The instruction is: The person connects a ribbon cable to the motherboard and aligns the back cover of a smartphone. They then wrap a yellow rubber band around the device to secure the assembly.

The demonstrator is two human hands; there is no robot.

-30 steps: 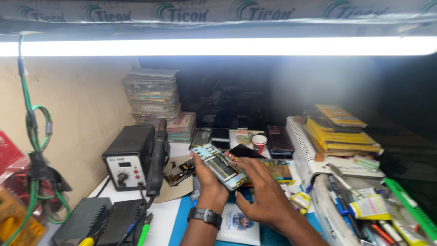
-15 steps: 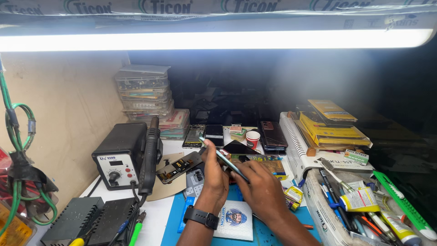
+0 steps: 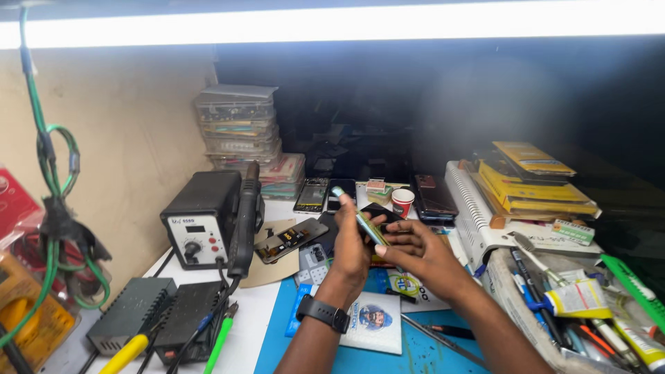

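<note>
Both my hands hold a thin opened phone body [image 3: 359, 219], seen edge-on and tilted, above the blue work mat [image 3: 415, 353]. My left hand [image 3: 350, 251], with a black wristwatch [image 3: 322, 313] on its wrist, grips the phone from the left side. My right hand [image 3: 420, 253] pinches its lower right end with spread fingers. Another opened phone [image 3: 289, 239] lies flat on a tan pad just left of my hands.
A black hot-air station [image 3: 204, 224] with its handpiece [image 3: 246, 219] stands at left, power boxes [image 3: 161, 318] before it. Stacked clear parts boxes [image 3: 239, 125] rise behind. Phones [image 3: 435, 197] and a small red-and-white cup [image 3: 402, 202] lie beyond. A tool tray [image 3: 575, 305] and yellow packets [image 3: 533, 176] fill the right.
The phone body has turned from face-up to edge-on in my hands, and both hands have lowered slightly toward the mat. The camera view has shifted.
</note>
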